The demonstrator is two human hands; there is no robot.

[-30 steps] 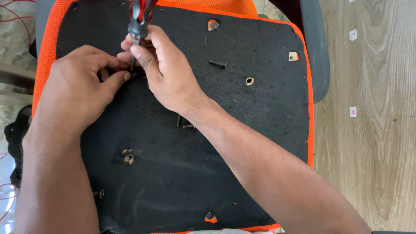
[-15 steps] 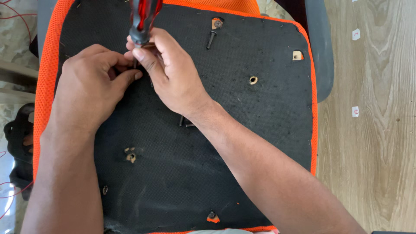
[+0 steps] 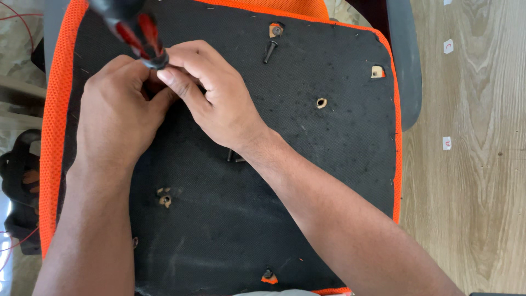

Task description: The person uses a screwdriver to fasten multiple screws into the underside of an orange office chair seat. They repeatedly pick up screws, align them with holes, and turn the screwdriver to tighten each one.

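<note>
An upturned chair seat [image 3: 307, 181] lies below me, its underside covered in black fabric with an orange mesh border. My right hand [image 3: 216, 96] grips the lower end of a red and black screwdriver [image 3: 134, 30] that stands upright at the seat's upper left. My left hand [image 3: 115, 118] is pressed against it from the left, fingers closed around the screwdriver's tip. The tip and whatever it touches are hidden by my fingers. A loose black screw [image 3: 269, 51] lies near the top edge.
Several screw holes [image 3: 321, 102] dot the black fabric, one at lower left [image 3: 164, 198]. Two small dark screws [image 3: 234, 157] lie beside my right wrist. Wooden floor [image 3: 471, 164] with small white tags is on the right. A black chair part [image 3: 19, 181] lies at far left.
The loose black screw rolled from mid-seat up to the top edge hole. Both hands stayed together on the screwdriver, and my view shifted slightly closer.
</note>
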